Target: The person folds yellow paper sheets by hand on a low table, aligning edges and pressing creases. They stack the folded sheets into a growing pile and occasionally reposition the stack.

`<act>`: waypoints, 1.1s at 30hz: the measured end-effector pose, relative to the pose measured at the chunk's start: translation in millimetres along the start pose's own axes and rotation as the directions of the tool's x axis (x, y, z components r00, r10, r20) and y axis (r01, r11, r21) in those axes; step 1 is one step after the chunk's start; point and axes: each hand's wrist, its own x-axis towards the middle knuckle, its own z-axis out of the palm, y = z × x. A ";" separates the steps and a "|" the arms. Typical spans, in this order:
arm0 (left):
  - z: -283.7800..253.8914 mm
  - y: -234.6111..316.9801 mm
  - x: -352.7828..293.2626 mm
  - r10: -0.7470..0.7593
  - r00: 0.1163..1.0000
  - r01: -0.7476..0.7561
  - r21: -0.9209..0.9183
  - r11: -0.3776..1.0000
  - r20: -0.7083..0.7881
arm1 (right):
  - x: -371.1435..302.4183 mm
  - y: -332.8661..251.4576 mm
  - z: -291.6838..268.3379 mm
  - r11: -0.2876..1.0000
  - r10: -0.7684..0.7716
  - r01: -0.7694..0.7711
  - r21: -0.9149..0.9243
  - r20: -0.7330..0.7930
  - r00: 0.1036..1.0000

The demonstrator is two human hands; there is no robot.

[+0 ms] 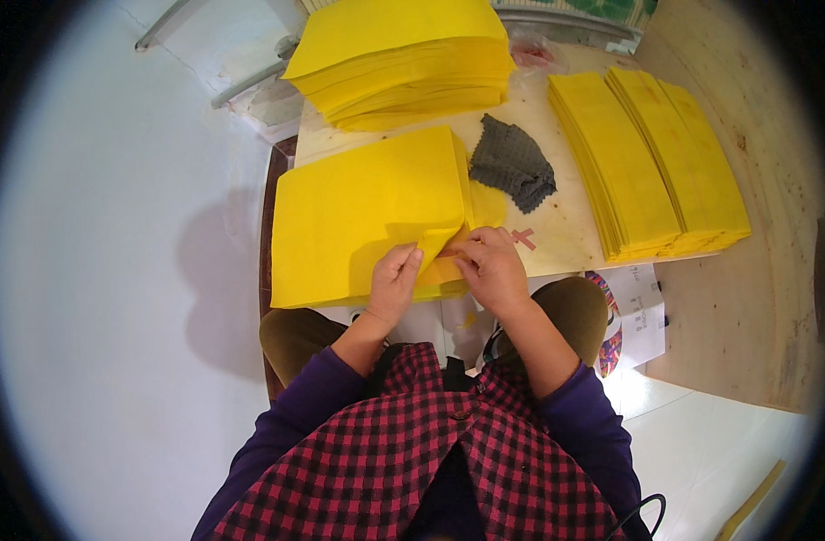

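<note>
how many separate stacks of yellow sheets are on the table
3: a tall stack at the far edge, a fanned stack on the right, and the near stack under both hands.

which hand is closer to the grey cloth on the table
Right. The right hand pinches the yellow sheet just below the grey cloth; the left hand rests on the sheet farther to the left.

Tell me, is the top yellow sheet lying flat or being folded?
Being folded: both hands pinch the top yellow sheet, its right edge lifted.
</note>
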 end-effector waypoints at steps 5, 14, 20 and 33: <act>-3.0 7.4 -0.1 -0.054 0.999 0.054 -0.031 0.998 -0.001 | 1.9 -3.6 2.8 0.985 -0.013 0.021 -0.174 0.046 0.999; -3.1 -3.5 -0.6 -0.096 0.995 0.097 -0.065 0.993 0.018 | 1.0 -0.5 -0.1 0.965 -0.080 0.077 -0.251 0.001 0.997; 3.5 -5.3 -2.0 0.124 0.991 -0.123 0.032 0.992 -0.055 | 0.5 -1.6 -6.4 0.945 -0.134 0.131 -0.301 0.009 0.991; 6.5 1.1 0.6 0.203 0.978 -0.198 0.097 0.975 -0.045 | -3.1 14.5 -2.1 0.850 0.459 -0.489 0.198 0.178 0.870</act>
